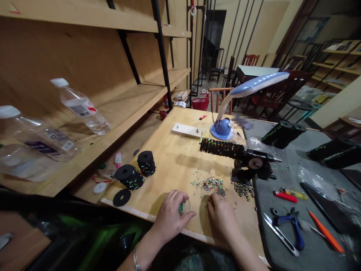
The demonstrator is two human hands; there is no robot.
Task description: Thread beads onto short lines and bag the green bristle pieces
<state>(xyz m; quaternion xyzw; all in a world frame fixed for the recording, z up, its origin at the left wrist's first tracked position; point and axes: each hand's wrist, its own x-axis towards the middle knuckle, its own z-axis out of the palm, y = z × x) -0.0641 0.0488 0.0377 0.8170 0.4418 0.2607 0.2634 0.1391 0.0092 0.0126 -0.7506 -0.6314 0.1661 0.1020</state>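
My left hand (172, 212) curls around a small clear round dish (186, 206) with green beads showing in it, just above the wooden table. Beside it, my right hand (221, 212) is closed, its fingertips pressed together by the near side of a pile of multicoloured beads (213, 183); what they hold, if anything, is hidden. Right of that pile lie dark metallic tube-like pieces (243, 190). Behind them stands a black hand-cranked device (251, 165) carrying a row of black discs (221, 146) dotted with coloured bits.
Stacks of black foam-like discs (129, 177) stand at left. A blue desk lamp (222, 128) and a white board with two pegs (186, 130) are farther back. Pliers (293, 227), tweezers (280, 233) and an orange tool (325, 231) lie on the grey mat. Shelves (126, 109) run along the left.
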